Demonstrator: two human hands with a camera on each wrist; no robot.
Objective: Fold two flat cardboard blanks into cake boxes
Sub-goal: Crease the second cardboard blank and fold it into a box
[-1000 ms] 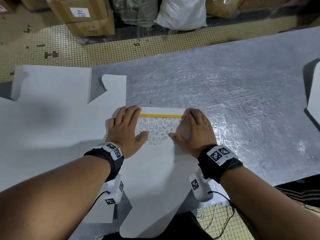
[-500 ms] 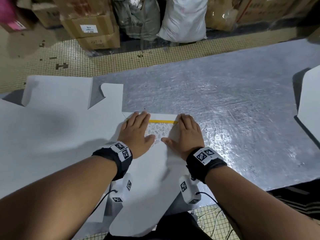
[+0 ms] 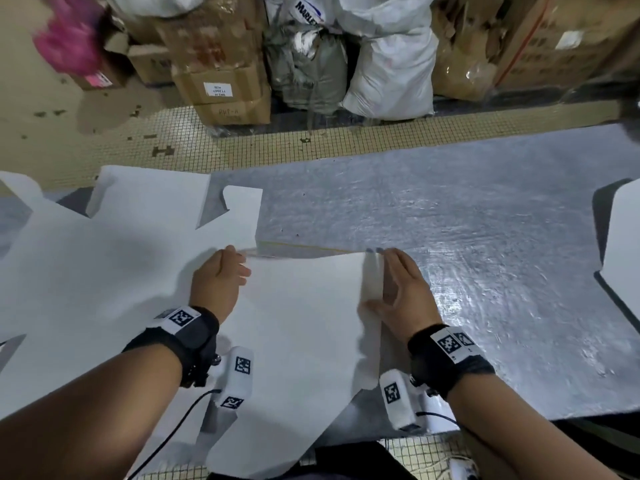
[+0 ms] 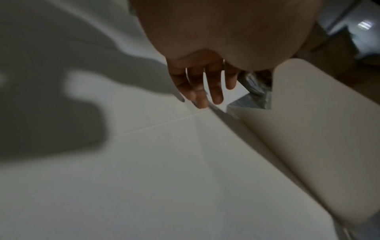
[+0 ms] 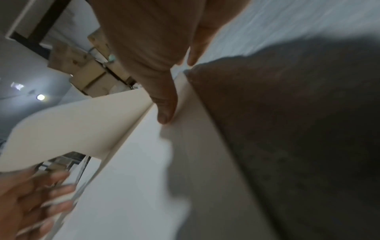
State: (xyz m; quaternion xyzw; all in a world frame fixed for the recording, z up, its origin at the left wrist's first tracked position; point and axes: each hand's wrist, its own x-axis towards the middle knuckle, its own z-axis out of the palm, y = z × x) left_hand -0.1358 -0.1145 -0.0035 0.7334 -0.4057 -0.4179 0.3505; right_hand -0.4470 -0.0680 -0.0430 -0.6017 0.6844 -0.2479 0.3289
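A big white cardboard blank (image 3: 114, 271) lies flat on the left of the grey table mat (image 3: 467, 244). Its near panel (image 3: 304, 313) is between my hands with its white face up, and a thin yellow line shows along its far edge. My left hand (image 3: 221, 275) is at the panel's left corner; the left wrist view shows the left hand (image 4: 202, 91) with straight fingers touching the card beside a crease. My right hand (image 3: 394, 282) holds the panel's right edge, thumb (image 5: 164, 112) on the white face and fingers outside. A second blank (image 3: 623, 244) pokes in at the far right.
Brown cartons (image 3: 225, 91) and white sacks (image 3: 391, 74) stand on the tiled floor (image 3: 242, 143) beyond the table's far edge. The wrist camera units and their cables hang under both forearms near the table's front edge.
Both hands pressed flat on the folded-over flap, patterned side up. The flap has now swung back, its pattern is hidden, and my hands have moved apart to its two sides.
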